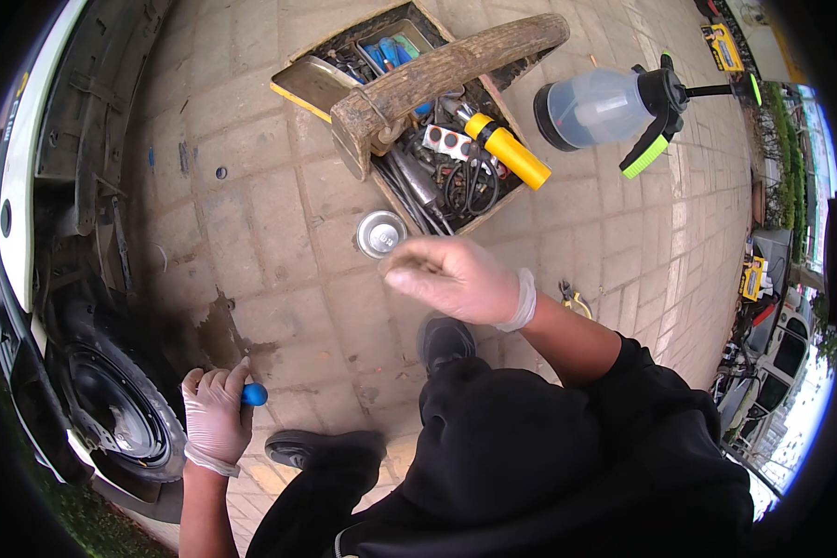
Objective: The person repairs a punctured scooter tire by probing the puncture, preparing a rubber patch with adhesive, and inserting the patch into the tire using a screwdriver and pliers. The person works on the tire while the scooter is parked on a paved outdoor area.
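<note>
My left hand (218, 409), in a thin whitish glove, is closed around a tool with a rounded blue handle (255, 395). Its working end is mostly hidden by my fingers. Beside that hand is a black wheel (121, 405) on the vehicle at the left. My right hand (451, 279), gloved too, hovers over the paving, thumb and fingers loosely bent and apart. Nothing shows between them. Just past its fingertips, a small round metal tin (381, 234) stands on the ground, near the corner of an open toolbox (479, 223).
Across the toolbox lies a thick wooden-looking handle (456, 70), with a yellow cylinder (513, 156) among the tools. To its right, a clear pump sprayer (595, 107) rests on its side. A dark metal ring (220, 172) and a dark stain (219, 330) mark the paving.
</note>
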Tool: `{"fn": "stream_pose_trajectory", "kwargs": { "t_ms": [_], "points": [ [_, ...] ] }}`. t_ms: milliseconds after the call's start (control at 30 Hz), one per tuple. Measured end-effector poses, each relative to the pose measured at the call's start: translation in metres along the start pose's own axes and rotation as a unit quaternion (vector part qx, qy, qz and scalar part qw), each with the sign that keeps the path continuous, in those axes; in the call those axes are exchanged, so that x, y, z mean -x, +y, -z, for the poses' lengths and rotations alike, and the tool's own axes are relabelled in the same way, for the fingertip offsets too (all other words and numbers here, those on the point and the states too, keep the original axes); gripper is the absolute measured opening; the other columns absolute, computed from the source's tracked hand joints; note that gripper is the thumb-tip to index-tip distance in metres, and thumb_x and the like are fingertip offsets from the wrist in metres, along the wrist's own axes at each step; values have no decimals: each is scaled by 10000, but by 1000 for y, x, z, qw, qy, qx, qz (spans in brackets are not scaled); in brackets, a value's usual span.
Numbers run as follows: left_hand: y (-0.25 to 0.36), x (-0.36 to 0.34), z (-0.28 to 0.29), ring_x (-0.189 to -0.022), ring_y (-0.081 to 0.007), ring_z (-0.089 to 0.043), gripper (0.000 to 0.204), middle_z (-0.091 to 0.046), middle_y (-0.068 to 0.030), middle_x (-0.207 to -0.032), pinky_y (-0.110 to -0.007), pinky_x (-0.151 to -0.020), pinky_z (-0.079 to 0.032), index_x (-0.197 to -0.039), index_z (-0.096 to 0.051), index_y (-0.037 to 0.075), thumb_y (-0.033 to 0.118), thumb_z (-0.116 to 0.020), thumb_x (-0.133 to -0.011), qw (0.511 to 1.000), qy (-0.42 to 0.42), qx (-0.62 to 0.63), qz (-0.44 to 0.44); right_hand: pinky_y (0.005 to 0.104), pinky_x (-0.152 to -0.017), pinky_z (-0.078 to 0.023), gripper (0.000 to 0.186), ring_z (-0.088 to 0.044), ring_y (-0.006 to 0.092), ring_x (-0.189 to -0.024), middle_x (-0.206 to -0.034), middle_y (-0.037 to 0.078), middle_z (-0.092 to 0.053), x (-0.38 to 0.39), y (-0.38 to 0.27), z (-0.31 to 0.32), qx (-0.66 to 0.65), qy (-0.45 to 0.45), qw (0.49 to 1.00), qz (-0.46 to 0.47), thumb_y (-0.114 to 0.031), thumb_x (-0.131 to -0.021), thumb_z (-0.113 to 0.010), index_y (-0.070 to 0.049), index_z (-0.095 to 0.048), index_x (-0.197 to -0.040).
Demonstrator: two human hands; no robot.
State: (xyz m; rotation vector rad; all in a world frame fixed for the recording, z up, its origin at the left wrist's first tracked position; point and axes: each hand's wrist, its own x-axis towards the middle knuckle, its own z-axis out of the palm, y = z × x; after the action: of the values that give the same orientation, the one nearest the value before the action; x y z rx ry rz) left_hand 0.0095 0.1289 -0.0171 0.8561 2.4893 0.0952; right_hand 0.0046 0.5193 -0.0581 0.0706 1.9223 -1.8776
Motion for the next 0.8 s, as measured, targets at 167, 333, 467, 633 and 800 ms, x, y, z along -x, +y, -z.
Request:
{"fn": "stream_pose_trajectory", "kwargs": {
  "t_ms": [167,333,467,633,800],
  "points": [
    [-9,9,31,-1018,-312,-617,557,-654,-120,-1028,-492,-1036,-367,-1252,-586,66,88,-749,-720,998,-26,35,-46,457,-735,-568,160,-708,356,-833,-920,181,-722,-8,20,73,570,225,784,-101,-200,-899,-637,-54,-687,-942],
    [-21,13,44,-944,-346,-634,527,-665,-132,-981,-447,-950,-448,-1272,-571,37,40,-716,-765,994,34,98,-37,416,-814,-582,245,-725,318,-1025,-1110,158,-739,-73,40,67,693,-10,678,-243,-106,-913,-570,-74,-750,-1077],
    [-26,4,27,-955,-364,-637,475,-652,-198,-1001,-425,-881,-503,-1299,-542,13,-6,-664,-840,961,106,254,7,418,-870,-573,279,-710,322,-1064,-1140,152,-732,-81,40,66,688,33,664,-290,-103,-918,-570,-49,-720,-1147],
    [-30,-5,28,-909,-291,-648,380,-633,-189,-961,-368,-831,-514,-1248,-527,6,189,-675,-950,920,54,382,72,418,-888,-553,391,-694,365,-1044,-1119,228,-708,-66,5,78,613,78,732,-286,-142,-840,-593,-35,-652,-1211],
    [-52,-27,47,-759,-218,-587,403,-615,-134,-853,-373,-755,-503,-1155,-521,-14,325,-658,-986,891,66,433,118,374,-735,-538,717,-687,290,-821,-907,215,-697,-7,-61,90,476,-2,840,-261,-174,-711,-667,-20,-544,-1400]
  ]
}}
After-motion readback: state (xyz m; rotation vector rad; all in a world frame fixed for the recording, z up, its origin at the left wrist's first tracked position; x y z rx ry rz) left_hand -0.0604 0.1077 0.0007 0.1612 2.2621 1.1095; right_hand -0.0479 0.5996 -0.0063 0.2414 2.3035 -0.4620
